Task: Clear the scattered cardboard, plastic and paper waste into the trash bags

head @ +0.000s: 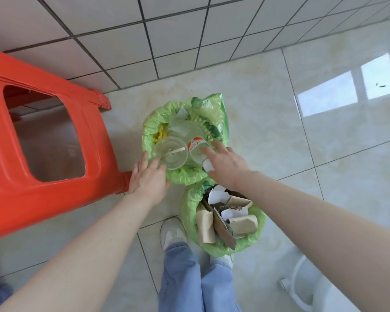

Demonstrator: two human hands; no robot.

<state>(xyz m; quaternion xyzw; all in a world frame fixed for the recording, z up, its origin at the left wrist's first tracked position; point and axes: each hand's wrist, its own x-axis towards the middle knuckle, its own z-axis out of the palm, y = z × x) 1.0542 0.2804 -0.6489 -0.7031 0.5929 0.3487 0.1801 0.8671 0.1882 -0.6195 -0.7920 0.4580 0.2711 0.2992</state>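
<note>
Two green trash bags stand on the tiled floor. The far bag (154, 122) holds plastic waste: a clear cup with a lid and straw (171, 153) and a clear bottle with a red and white label (197, 146). The near bag (190, 212) is full of brown cardboard and white paper scraps (236, 219). My left hand (148, 179) is at the far bag's near rim, fingertips touching the clear cup. My right hand (224, 165) reaches over the bag with straight fingers on the labelled bottle.
A red plastic stool (43, 140) stands at the left, its leg close to my left hand. A tiled wall (167, 34) runs behind the bags. My feet and jeans (182, 255) are just below the near bag. A white object (302, 287) sits at the lower right.
</note>
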